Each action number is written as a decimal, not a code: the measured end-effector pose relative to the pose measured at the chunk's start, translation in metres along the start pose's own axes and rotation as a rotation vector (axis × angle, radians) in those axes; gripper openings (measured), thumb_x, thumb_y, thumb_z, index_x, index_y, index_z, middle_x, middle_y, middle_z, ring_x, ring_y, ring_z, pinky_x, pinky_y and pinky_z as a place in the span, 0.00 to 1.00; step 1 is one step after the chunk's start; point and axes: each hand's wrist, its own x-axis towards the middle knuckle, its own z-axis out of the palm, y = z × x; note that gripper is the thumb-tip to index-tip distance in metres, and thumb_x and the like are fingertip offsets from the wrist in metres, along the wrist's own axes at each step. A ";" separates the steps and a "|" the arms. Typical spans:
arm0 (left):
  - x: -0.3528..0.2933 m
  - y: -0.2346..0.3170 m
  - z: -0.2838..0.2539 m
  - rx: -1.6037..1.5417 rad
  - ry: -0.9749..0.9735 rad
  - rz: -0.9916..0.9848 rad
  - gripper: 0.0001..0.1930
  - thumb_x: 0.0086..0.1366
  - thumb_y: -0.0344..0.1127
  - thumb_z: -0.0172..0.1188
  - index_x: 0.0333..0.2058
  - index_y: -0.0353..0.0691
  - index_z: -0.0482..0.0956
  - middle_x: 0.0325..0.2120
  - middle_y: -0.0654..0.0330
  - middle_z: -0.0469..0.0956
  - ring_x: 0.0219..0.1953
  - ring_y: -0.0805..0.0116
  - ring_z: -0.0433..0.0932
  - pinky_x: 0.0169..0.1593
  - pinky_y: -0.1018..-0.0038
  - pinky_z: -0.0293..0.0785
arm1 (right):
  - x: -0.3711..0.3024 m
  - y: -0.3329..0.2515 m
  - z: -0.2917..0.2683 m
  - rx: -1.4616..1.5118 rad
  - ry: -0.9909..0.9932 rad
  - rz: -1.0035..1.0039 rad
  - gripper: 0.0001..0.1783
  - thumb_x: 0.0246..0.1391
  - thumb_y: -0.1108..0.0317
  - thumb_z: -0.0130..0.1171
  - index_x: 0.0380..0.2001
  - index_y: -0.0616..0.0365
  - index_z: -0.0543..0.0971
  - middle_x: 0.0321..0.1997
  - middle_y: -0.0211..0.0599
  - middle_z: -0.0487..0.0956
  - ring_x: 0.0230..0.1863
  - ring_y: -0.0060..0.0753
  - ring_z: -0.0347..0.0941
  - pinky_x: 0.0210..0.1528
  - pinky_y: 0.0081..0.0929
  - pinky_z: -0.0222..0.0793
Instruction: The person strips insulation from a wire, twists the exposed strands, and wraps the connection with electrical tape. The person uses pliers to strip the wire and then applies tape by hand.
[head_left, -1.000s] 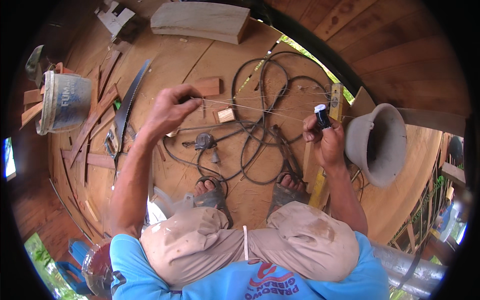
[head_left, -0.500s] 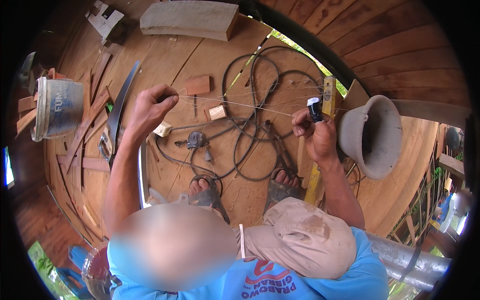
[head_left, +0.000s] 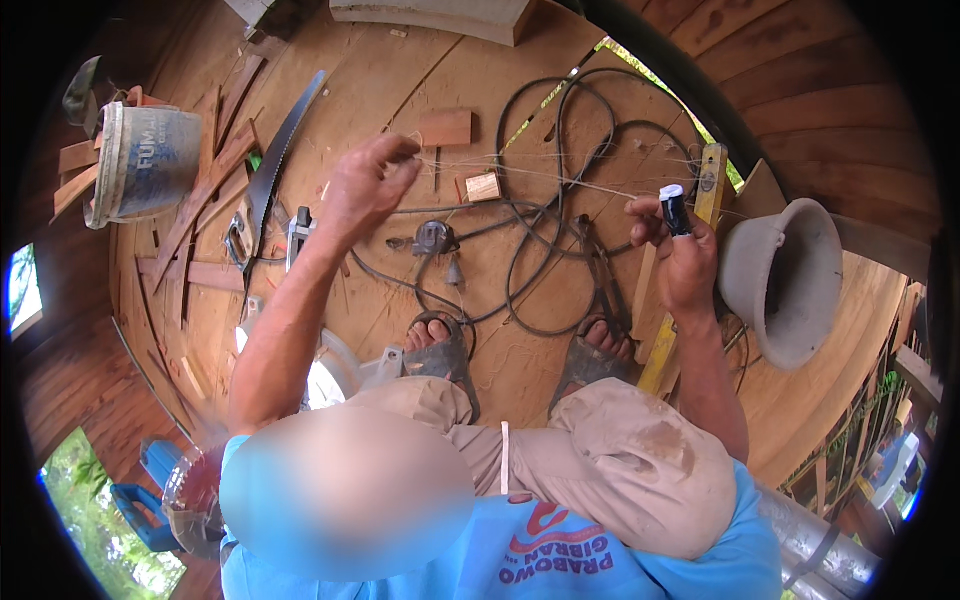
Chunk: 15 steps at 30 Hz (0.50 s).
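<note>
Single head-worn fisheye view, facing downward

Dark blue capital letters (head_left: 149, 150) stand on the side of the pale bucket (head_left: 165, 190); on the blue shirt (head_left: 700, 570), purple capitals (head_left: 555, 565) in two lines appear upside down beside a red emblem (head_left: 548, 520) with curved stripes

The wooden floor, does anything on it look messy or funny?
Yes, the black cable lies in loose, crossing loops on the wooden floor instead of one neat coil. Toward the left, wood strips lie scattered at odd angles beside the saw.
</note>
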 end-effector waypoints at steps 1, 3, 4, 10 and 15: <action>-0.007 -0.006 0.009 -0.082 -0.040 0.018 0.13 0.67 0.37 0.66 0.47 0.38 0.85 0.40 0.50 0.87 0.41 0.53 0.86 0.46 0.63 0.80 | 0.000 0.003 -0.001 0.017 0.024 0.005 0.21 0.73 0.62 0.46 0.47 0.67 0.83 0.46 0.44 0.86 0.38 0.27 0.78 0.45 0.28 0.75; -0.026 -0.018 0.041 -0.042 -0.173 0.126 0.10 0.66 0.37 0.66 0.40 0.37 0.83 0.35 0.47 0.85 0.38 0.48 0.85 0.43 0.59 0.79 | -0.002 0.011 0.001 0.049 0.000 0.030 0.21 0.73 0.62 0.46 0.48 0.67 0.83 0.47 0.44 0.85 0.39 0.27 0.79 0.46 0.28 0.75; -0.041 -0.023 0.059 0.076 -0.202 0.280 0.07 0.64 0.35 0.65 0.35 0.37 0.81 0.32 0.45 0.81 0.35 0.44 0.82 0.38 0.54 0.77 | -0.003 0.013 0.002 0.042 0.017 0.021 0.20 0.73 0.62 0.45 0.49 0.66 0.82 0.47 0.44 0.85 0.40 0.28 0.79 0.46 0.28 0.75; -0.088 -0.031 0.128 0.372 -0.628 0.588 0.17 0.51 0.32 0.64 0.42 0.43 0.86 0.54 0.50 0.78 0.63 0.44 0.71 0.68 0.46 0.62 | -0.001 0.019 0.023 0.116 -0.105 0.155 0.15 0.70 0.67 0.55 0.50 0.61 0.86 0.41 0.29 0.88 0.36 0.15 0.81 0.39 0.21 0.79; -0.083 -0.034 0.127 0.345 -0.520 0.854 0.07 0.54 0.31 0.63 0.33 0.40 0.85 0.43 0.54 0.81 0.51 0.50 0.76 0.55 0.52 0.68 | -0.011 0.005 0.030 -0.130 -0.199 0.085 0.15 0.65 0.64 0.56 0.40 0.61 0.88 0.31 0.33 0.86 0.31 0.20 0.80 0.35 0.25 0.75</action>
